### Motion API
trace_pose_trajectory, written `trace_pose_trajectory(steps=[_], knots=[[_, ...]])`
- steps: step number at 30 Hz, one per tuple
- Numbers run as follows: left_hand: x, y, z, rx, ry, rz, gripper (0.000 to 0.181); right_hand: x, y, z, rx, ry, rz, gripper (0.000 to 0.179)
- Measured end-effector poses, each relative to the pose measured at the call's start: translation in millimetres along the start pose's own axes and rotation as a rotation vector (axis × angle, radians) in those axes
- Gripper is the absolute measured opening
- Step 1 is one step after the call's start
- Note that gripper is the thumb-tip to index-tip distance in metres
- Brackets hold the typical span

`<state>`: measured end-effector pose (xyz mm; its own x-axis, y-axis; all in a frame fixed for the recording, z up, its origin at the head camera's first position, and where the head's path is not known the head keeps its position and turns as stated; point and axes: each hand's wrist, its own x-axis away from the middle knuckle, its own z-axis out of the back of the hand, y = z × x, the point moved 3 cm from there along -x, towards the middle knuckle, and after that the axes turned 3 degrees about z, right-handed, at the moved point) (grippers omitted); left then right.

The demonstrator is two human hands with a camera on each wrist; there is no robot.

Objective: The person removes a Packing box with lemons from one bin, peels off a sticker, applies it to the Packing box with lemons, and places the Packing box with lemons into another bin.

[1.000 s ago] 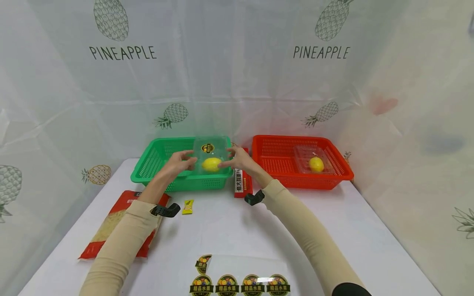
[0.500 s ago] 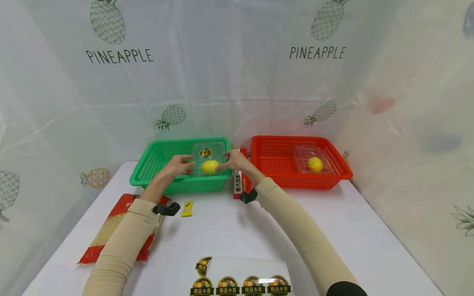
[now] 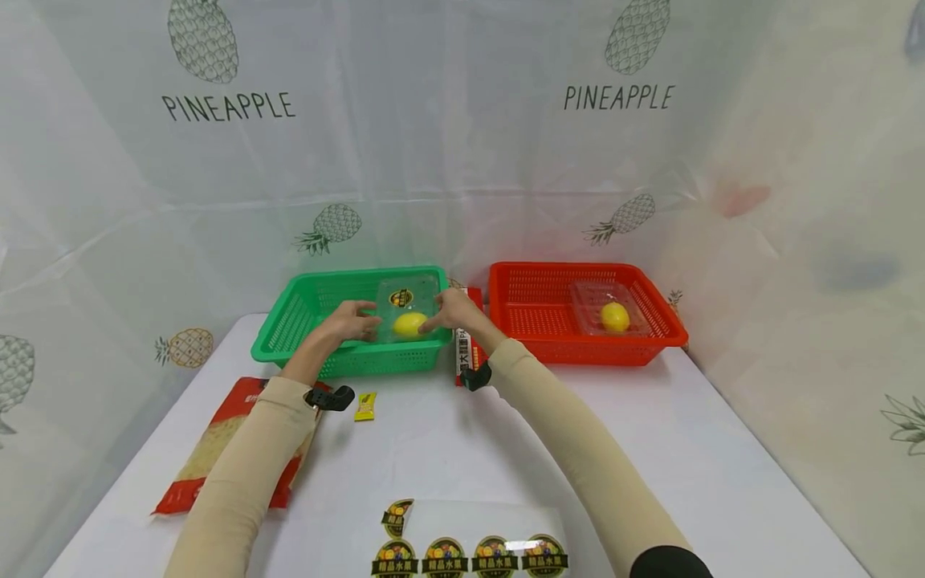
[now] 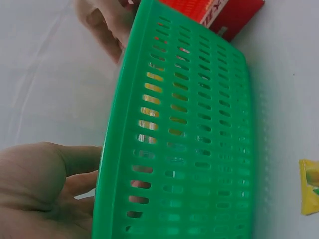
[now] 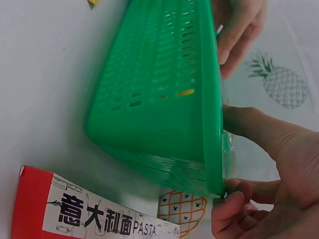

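A clear plastic box [image 3: 390,309] with a lemon [image 3: 409,324] inside sits low in the right half of the green basket [image 3: 289,341]. A round black-and-gold sticker [image 3: 401,298] is on its lid. My left hand [image 3: 352,321] holds the box's left side, fingertips over the basket. On the opposite side my right hand [image 3: 455,311] grips the right edge, thumb near the lemon. In the left wrist view the left hand's fingertips [image 4: 82,181] pass behind the green rim and are partly hidden. The right wrist view shows the right hand [image 5: 279,174] at the basket's end rim.
A red basket [image 3: 535,352] at the right holds another clear box [image 3: 588,301] with a lemon. Between the baskets lies a red pasta box [image 3: 464,353]. A red bag [image 3: 217,437], a small yellow packet [image 3: 365,406] and a sticker sheet [image 3: 484,518] lie nearer.
Both hands have lowered the clear box slightly into the green basket. Over the last half second the hands and box have barely moved.
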<state>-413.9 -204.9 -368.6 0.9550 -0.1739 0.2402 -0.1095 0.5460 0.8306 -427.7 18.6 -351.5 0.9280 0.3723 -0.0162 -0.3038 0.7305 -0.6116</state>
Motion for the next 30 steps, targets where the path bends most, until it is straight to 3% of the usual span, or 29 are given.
trace_pose_trajectory(steps=[8, 13, 20, 25, 30], knots=[[-4.6, -0.1, -0.2, -0.165, -0.026, 0.006, 0.059, -2.2, -1, -3, 0.007, 0.048, -0.025, 0.081], [-4.6, -1.2, -1.0, -0.202, -0.040, 0.016, 0.058, -2.4, -1, -5, 0.025, 0.058, -0.031, 0.079], [-5.7, -0.6, 2.7, -0.306, -0.046, 0.003, 0.059, 2.5, 0, 2, -0.029, 0.027, 0.016, 0.079], [-6.4, 10.2, 4.2, -0.355, -0.008, -0.029, 0.058, 9.2, 5, 14, -0.088, 0.004, 0.033, 0.079], [-3.8, 30.4, -2.5, -0.449, 0.059, -0.119, 0.054, 15.3, 14, 34, -0.133, 0.011, -0.002, 0.078]])
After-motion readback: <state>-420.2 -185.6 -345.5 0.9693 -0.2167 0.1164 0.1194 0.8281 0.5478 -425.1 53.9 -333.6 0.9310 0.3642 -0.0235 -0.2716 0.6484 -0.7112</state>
